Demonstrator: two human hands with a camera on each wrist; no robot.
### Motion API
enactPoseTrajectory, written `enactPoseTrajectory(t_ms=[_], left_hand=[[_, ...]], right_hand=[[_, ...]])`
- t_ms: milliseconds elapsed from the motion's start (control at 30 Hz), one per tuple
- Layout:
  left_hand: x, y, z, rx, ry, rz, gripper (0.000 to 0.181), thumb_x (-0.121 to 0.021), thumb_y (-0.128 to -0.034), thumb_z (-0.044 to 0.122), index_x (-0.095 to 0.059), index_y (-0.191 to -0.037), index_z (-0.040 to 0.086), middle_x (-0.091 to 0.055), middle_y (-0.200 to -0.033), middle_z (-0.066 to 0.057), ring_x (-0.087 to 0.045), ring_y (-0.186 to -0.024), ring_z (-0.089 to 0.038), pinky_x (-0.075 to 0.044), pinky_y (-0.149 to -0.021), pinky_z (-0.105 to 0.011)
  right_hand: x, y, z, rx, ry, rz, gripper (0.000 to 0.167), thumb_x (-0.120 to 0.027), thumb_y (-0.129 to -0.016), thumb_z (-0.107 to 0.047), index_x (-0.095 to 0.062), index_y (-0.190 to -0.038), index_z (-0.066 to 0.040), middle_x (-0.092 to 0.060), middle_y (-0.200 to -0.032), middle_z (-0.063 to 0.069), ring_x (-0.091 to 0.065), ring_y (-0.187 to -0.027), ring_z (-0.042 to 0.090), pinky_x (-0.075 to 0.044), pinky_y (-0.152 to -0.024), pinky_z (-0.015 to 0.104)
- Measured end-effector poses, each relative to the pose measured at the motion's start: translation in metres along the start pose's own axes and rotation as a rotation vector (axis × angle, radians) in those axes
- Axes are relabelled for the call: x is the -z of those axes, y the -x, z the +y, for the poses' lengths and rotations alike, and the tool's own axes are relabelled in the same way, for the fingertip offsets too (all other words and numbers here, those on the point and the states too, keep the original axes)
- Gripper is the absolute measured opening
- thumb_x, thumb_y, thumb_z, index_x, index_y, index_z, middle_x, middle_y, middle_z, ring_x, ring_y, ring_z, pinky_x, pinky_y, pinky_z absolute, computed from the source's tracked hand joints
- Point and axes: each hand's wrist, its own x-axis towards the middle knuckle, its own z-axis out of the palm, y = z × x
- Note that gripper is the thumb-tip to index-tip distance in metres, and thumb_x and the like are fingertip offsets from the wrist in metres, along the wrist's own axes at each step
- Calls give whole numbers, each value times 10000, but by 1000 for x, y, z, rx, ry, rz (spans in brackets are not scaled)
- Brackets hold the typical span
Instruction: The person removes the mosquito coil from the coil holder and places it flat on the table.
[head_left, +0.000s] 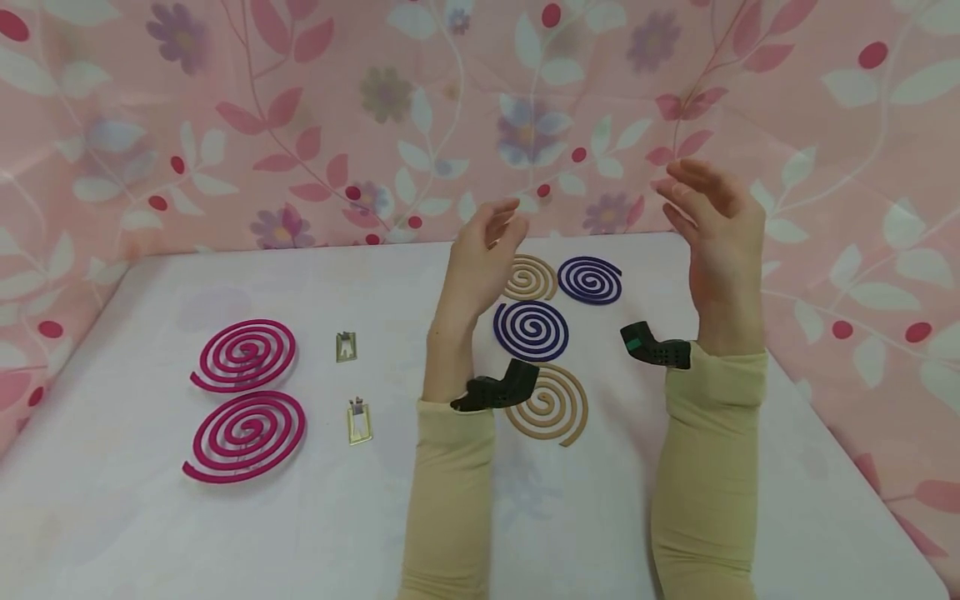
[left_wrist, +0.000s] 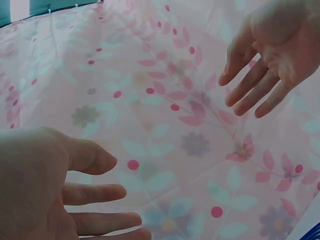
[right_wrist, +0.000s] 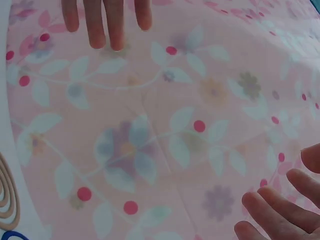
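My left hand [head_left: 480,262] is raised over the table, its fingers loosely bent and nothing in them. Further right, and a little higher, my right hand [head_left: 723,242] hangs in the air with relaxed fingers, also bare. In the left wrist view both the left hand [left_wrist: 37,175] and the right hand [left_wrist: 287,47] appear apart from each other. Below and beyond the left hand lie a tan mosquito coil [head_left: 528,277], partly hidden by it, and a blue mosquito coil [head_left: 532,329]. Another blue coil [head_left: 590,281] lies between the hands; a second tan coil [head_left: 546,404] is partly covered by the left wrist camera.
Two pink mosquito coils [head_left: 248,350] lie at the left of the white table [head_left: 135,400], one nearer than the other. Two small metal coil stands [head_left: 358,408] sit between them and my left arm. A floral curtain [head_left: 337,108] surrounds the table's back and sides.
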Motion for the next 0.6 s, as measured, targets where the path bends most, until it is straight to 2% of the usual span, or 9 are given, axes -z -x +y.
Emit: enactPoseTrajectory(t_ms=[167, 267, 433, 600], left_hand=[[17, 15, 22, -89, 86, -10, 385, -559, -1027, 255, -560, -1382, 107, -601, -1389, -69, -570, -1287, -131, -408, -1120, -256], [27, 24, 34, -124, 83, -8, 396, -563, -1026, 261, -551, -1392, 110, -591, -1404, -52, -553, -1304, -112, -393, -1127, -234], [36, 35, 47, -170, 15, 17, 405, -565, -1023, 262, -547, -1402, 121, -591, -1410, -18, -541, -1317, -109, -375, -1140, -237], [42, 43, 56, -187, -135, -17, 414, -555, -1021, 330, -545, -1414, 200, -582, -1414, 65, -518, -1326, -94, -375, -1149, -307]], right_hand=[[-16, 12, -10, 50, -33, -43, 351, -728, -882, -12, -649, -1223, 15, -669, -1230, 152, -669, -1074, 287, -531, -971, 303], [-25, 21, -15, 82, -47, -79, 337, -704, -897, -2, -644, -1228, 26, -664, -1236, 172, -664, -1069, 312, -519, -984, 325], [-37, 33, -18, 134, -21, -119, 309, -689, -912, -14, -656, -1218, 17, -656, -1236, 177, -654, -1078, 329, -498, -1023, 363], [-47, 42, -18, 171, -10, -171, 307, -679, -919, -20, -656, -1224, 14, -652, -1240, 189, -641, -1091, 334, -493, -1036, 358]])
